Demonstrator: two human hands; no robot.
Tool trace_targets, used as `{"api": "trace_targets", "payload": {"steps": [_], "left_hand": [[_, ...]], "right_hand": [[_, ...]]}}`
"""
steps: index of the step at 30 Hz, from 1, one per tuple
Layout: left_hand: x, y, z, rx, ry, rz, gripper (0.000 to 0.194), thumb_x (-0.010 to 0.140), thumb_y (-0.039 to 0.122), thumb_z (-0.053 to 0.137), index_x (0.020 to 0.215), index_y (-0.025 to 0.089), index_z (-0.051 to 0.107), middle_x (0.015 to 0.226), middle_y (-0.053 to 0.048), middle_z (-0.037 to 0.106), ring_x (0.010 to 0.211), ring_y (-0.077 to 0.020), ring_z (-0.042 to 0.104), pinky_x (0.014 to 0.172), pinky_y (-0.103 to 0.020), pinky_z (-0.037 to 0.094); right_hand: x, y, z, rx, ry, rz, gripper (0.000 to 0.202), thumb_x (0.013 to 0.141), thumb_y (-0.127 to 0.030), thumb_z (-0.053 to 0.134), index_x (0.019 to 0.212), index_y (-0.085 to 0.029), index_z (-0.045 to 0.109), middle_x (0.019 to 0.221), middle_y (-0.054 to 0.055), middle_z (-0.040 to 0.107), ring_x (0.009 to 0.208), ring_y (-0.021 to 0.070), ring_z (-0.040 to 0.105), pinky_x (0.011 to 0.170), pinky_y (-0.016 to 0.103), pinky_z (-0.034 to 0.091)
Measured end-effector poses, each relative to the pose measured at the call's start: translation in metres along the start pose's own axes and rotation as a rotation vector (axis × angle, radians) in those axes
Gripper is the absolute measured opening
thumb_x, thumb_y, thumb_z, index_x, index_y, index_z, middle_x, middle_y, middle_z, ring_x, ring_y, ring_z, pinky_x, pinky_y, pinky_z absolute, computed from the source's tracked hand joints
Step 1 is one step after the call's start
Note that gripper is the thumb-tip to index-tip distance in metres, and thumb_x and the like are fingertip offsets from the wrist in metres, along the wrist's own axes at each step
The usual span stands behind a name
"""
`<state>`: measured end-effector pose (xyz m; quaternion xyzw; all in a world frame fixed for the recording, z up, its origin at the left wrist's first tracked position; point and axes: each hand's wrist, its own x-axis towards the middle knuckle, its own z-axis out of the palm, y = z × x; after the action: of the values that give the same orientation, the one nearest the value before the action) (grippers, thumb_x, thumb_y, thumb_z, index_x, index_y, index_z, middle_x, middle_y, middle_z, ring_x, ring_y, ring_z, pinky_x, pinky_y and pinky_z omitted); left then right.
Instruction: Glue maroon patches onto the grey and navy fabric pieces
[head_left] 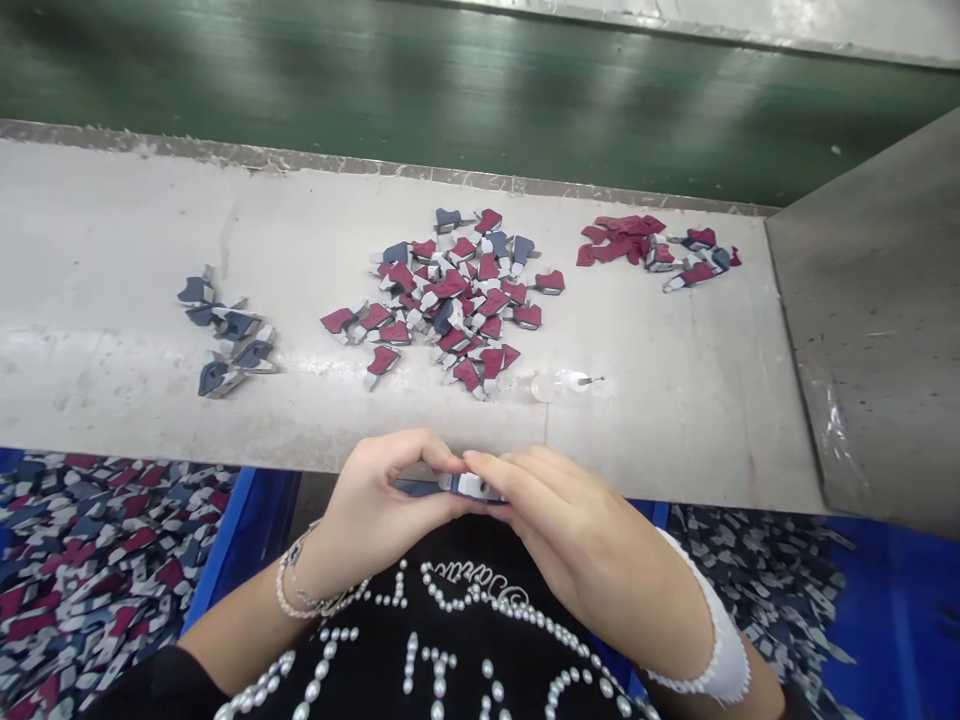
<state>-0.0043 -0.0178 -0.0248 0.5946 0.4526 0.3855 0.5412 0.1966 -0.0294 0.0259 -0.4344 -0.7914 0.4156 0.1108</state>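
Observation:
A small white and dark blue piece [474, 486] is held between both hands at the table's front edge. My left hand [397, 495] pinches its left end with thumb and fingers. My right hand [559, 515] closes on its right end and hides part of it. Beyond the hands, a pile of red, blue and white pieces [457, 300] lies mid-table. To its right are loose red pieces [619, 240] beside a few assembled ones [697, 270]. Several dark blue and white pieces [232, 335] lie at the left. A small clear bottle with a thin metal tip [562, 385] lies near the pile.
A blue bin [225, 560] at the lower left holds many red, blue and white pieces. Another blue bin [892, 600] at the lower right holds blue and grey ones. A green band [450, 100] runs behind the table [675, 420]; a grey panel [877, 300] stands at right.

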Motion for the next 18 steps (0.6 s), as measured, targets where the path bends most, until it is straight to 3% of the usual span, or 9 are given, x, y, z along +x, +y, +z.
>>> {"api": "trace_targets", "payload": {"steps": [4,8,13,16,18], "left_hand": [[0.001,0.0,0.001,-0.096,-0.046,-0.014,0.021,0.071,0.01,0.081,0.072,0.017,0.061,0.07,0.0,0.069,0.063,-0.0129,0.067,0.061,-0.022,0.06],[-0.001,0.003,0.002,-0.025,-0.103,-0.088,0.022,0.072,0.013,0.079,0.073,0.017,0.058,0.07,0.002,0.064,0.066,-0.0127,0.063,0.063,-0.023,0.054],[0.0,-0.002,-0.001,0.031,-0.186,-0.241,0.027,0.072,0.029,0.081,0.07,0.018,0.057,0.071,0.001,0.064,0.071,-0.0157,0.06,0.067,-0.026,0.049],[0.018,-0.015,-0.016,0.091,-0.068,-0.221,0.021,0.074,0.033,0.077,0.075,0.018,0.062,0.073,0.0,0.067,0.073,-0.019,0.063,0.068,-0.028,0.05],[0.04,-0.021,-0.032,0.25,0.045,-0.134,0.023,0.079,0.041,0.071,0.08,0.02,0.066,0.078,-0.001,0.069,0.076,-0.0217,0.066,0.07,-0.03,0.051]], "right_hand": [[-0.002,-0.003,-0.006,-0.039,-0.032,-0.005,0.044,0.097,-0.004,0.039,0.139,-0.014,0.049,0.107,0.012,0.066,0.092,0.0271,0.059,0.074,0.044,0.057],[0.0,-0.01,-0.009,-0.061,-0.047,0.037,0.046,0.096,-0.006,0.042,0.139,-0.019,0.05,0.104,0.01,0.066,0.093,0.0273,0.061,0.078,0.044,0.058],[-0.005,0.007,0.01,-0.053,-0.039,0.131,0.049,0.091,-0.013,0.05,0.139,-0.024,0.052,0.112,0.01,0.067,0.1,0.0274,0.065,0.087,0.045,0.057],[-0.003,0.039,0.019,-0.018,0.026,0.231,0.073,0.084,-0.017,0.061,0.152,-0.023,0.036,0.117,0.01,0.066,0.098,0.0248,0.067,0.093,0.039,0.055],[-0.002,0.054,0.016,0.012,0.002,0.334,0.067,0.08,-0.021,0.072,0.142,-0.033,0.049,0.11,0.006,0.069,0.087,0.0231,0.069,0.084,0.036,0.058]]}}
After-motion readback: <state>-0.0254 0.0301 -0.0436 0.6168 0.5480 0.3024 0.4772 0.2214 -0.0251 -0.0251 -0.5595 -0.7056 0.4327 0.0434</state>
